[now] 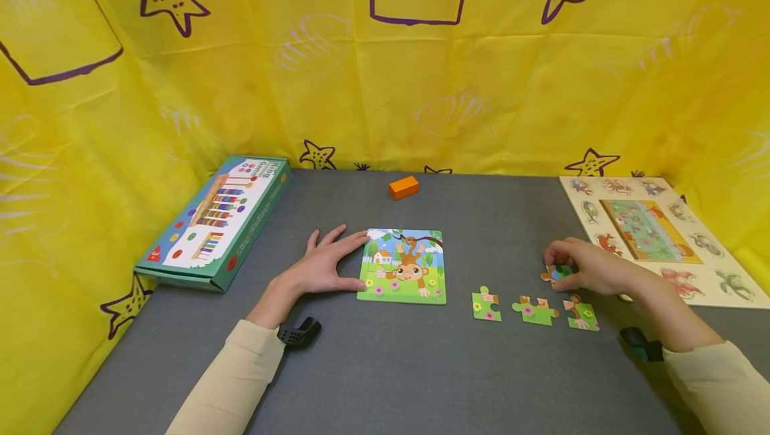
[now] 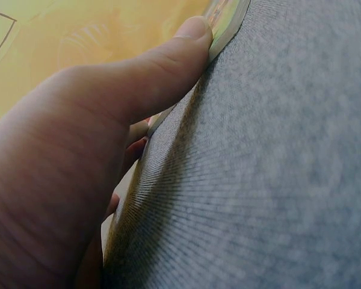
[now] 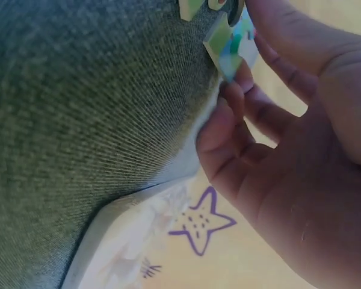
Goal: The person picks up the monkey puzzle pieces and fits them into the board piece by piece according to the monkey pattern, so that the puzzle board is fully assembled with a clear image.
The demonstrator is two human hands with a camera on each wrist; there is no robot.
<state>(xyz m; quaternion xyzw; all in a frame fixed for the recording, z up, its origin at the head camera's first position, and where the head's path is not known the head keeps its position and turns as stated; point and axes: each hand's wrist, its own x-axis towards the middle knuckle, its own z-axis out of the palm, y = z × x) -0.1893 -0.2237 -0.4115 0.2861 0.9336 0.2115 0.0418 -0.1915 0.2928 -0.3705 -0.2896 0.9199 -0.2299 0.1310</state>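
Observation:
A square puzzle board [image 1: 385, 296] with a monkey picture lies flat on the grey table. My left hand [image 1: 319, 268] rests at its left side, fingers spread, thumb and index fingertip touching near the two left corners. In the left wrist view the thumb [image 2: 162, 72] lies along the board's edge. Farther right, my right hand [image 1: 592, 268] pinches a blue-and-brown jigsaw piece [image 1: 549, 276] between thumb and fingers, close over the table. Just nearer to me lie three green jigsaw pieces in a row: one on the left [image 1: 481, 308], one in the middle [image 1: 535, 315], one on the right [image 1: 586, 318].
A Ring Challenge Game box [image 1: 249, 238] lies at the left. An orange block [image 1: 404, 188] sits behind the puzzle board. At the right, beside my right hand, is a large pale board [image 1: 646, 274] with sea-animal pictures. Yellow patterned cloth [image 1: 385, 101] hangs around the table.

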